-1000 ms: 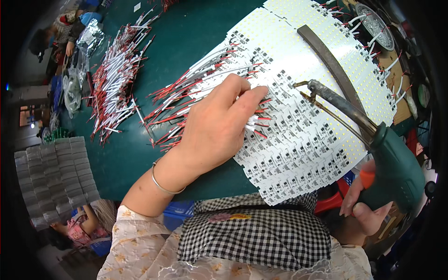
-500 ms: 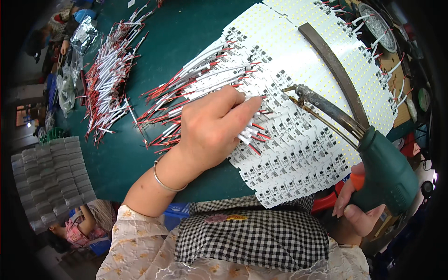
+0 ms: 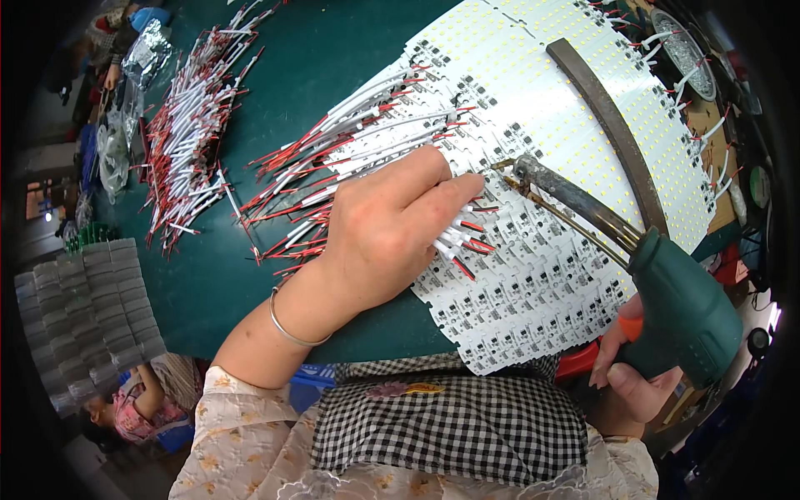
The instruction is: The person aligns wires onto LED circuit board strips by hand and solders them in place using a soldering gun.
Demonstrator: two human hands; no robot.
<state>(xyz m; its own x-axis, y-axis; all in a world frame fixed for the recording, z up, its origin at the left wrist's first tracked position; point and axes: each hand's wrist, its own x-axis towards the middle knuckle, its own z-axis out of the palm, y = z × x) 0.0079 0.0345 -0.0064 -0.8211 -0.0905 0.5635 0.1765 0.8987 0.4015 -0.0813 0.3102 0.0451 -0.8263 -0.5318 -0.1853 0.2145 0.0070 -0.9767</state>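
My left hand (image 3: 387,229) is closed in a pinch over a row of short white wires (image 3: 367,146) with red ends; several wire ends stick out below the fingers. What exactly the fingertips grip is mostly hidden. Under the hand are overlapping white circuit boards (image 3: 517,308) with small dark parts. My right hand (image 3: 637,379) is wrapped round the grip of a green soldering gun (image 3: 687,308) with an orange trigger. Its metal tip points left, just above the boards and a short way right of my left fingertips.
A curved dark metal bar (image 3: 608,125) lies across the boards, which carry rows of yellow dots. At the left, a loose heap of red and white wires (image 3: 196,125) rests on the green table (image 3: 308,50). Stacked grey packs (image 3: 83,308) stand left; a round metal dish (image 3: 683,54) is far right.
My left hand has shifted slightly right, its fingertips nearer the soldering tip. The soldering gun has moved slightly left. The view has shifted a little.
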